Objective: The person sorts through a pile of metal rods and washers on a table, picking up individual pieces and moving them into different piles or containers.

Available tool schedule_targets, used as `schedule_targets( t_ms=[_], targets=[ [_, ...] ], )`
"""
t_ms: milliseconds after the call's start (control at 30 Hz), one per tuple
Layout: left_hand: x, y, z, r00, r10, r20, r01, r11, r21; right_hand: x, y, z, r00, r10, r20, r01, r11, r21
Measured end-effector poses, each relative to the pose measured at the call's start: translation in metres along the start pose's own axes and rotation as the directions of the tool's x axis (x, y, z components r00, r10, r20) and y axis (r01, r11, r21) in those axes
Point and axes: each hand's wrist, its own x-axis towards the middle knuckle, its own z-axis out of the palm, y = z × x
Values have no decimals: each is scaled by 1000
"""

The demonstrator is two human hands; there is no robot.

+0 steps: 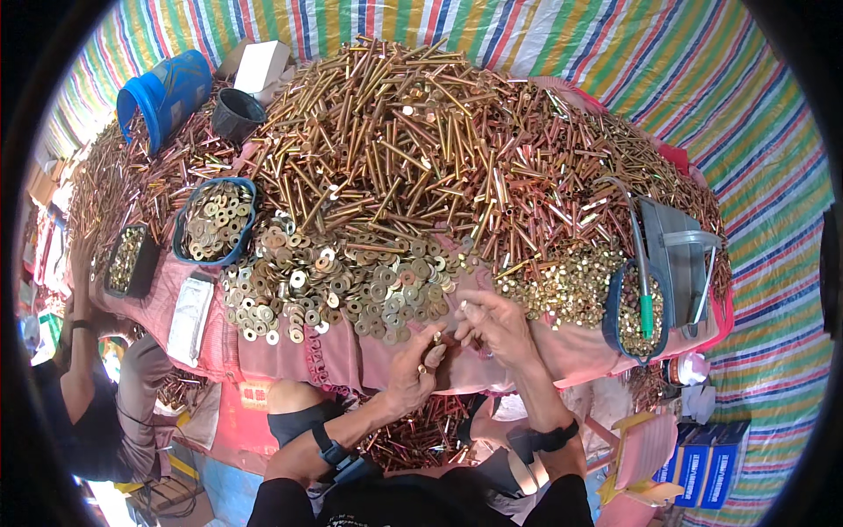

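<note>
Black sleeves (283,505) lay nearest; left hand (407,369) pinched golden pieces (433,355); whether curled right hand (507,332) held anything, I couldn't tell.

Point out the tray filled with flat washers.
The blue tray left of the loose washers, packed with flat, holed discs. The far-left dark tray and the right-side tray hold small brass-coloured pieces instead.
</note>
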Motion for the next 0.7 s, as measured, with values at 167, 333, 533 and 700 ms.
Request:
schedule_targets(
  t_ms=[167, 333, 533, 700],
  targets=[
    [-1, -4, -1, 998, 67, 8, -67, 994, 85, -17, -1, 6, 997, -19, 78, 19, 1000, 1],
    [-5, -11, 0, 998, 59, 12, -59, 997, 47, -22, -4, 15, 994, -69, 87, 86, 973, -215],
    [-10, -22, -1, 983, 183, 13, -184, 983, 23, -26, -11, 31, 866, -449, 221, 487, 652, -582],
    [-11, -22, -3, 993, 109, 46, -110, 994, 24, -31, -9, 39, 860, -482, 167, 463, 600, -652]
  ],
)
